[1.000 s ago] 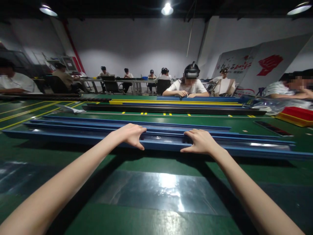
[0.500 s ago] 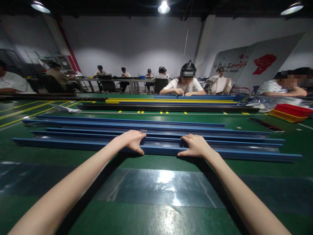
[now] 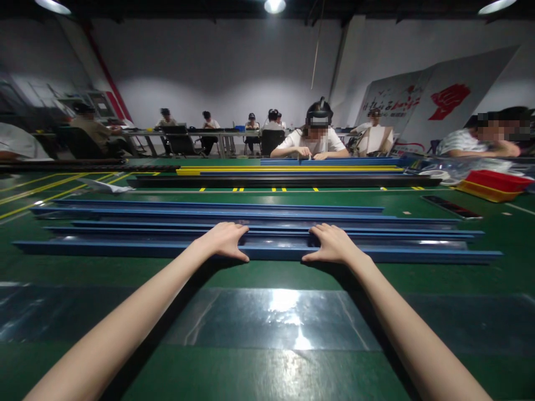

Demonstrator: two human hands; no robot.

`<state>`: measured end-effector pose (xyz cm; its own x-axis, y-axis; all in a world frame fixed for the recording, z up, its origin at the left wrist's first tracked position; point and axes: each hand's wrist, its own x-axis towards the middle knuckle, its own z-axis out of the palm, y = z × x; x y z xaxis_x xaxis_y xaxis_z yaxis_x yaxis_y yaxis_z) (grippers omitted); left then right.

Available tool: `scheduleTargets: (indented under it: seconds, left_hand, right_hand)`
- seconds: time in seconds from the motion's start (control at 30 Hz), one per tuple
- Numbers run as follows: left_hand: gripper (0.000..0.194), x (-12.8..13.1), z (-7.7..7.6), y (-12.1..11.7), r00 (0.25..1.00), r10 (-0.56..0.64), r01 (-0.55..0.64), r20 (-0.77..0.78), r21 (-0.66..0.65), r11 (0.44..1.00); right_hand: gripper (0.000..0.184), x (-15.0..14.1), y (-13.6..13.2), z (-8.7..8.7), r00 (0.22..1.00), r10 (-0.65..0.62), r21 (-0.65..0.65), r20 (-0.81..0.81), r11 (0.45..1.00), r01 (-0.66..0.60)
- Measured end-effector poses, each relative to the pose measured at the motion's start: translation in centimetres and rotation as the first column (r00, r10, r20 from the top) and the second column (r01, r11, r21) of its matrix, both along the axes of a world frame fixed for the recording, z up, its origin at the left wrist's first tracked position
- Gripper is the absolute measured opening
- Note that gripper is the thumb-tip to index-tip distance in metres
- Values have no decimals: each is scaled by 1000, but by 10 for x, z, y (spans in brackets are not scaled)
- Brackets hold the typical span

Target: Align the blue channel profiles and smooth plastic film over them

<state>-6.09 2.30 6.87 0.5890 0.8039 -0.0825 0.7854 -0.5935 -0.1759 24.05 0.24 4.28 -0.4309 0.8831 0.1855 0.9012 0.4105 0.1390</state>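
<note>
A long blue channel profile (image 3: 276,253) lies lengthwise across the green table in front of me. My left hand (image 3: 225,240) grips it left of its middle, thumb on the near wall and fingers over the trough. To the right, my right hand (image 3: 332,242) clasps the same profile in a matching way. Directly behind it, and close to touching, rests a second blue profile (image 3: 125,210). Flat on the table between my forearms is a clear plastic sheet (image 3: 267,328).
Farther back lie a black profile (image 3: 284,181) and a yellow profile (image 3: 288,169). A phone (image 3: 451,206) and a red bin (image 3: 497,181) are at the right, a piece of white paper (image 3: 109,187) at the left. Across the table sits a person (image 3: 311,142) in a headset; others work behind.
Both hands have lowered the held blue profile onto the table beside the other one. Its ends have swung level. The view has shifted slightly.
</note>
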Motion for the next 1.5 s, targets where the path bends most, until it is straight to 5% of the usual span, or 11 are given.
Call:
scheduleTargets:
  seconds: [0.23,0.43,0.8,1.5]
  left_hand:
    - [68,16,-22,-15,965,151,-166,213,54,985]
    - [57,28,-25,-17,926,259,-304,275,138,942]
    - [49,27,-27,-12,928,245,-318,281,254,913]
    - [43,17,-28,12,929,236,-314,285,269,911]
  right_hand:
    - [71,0,0,-6,999,-18,14,-35,1000,19]
    - [67,-1,-3,-9,996,-31,21,-85,999,32]
    - [69,-4,-5,-9,996,-62,22,-62,998,64]
    - [70,-19,7,-9,991,-115,8,-63,993,116]
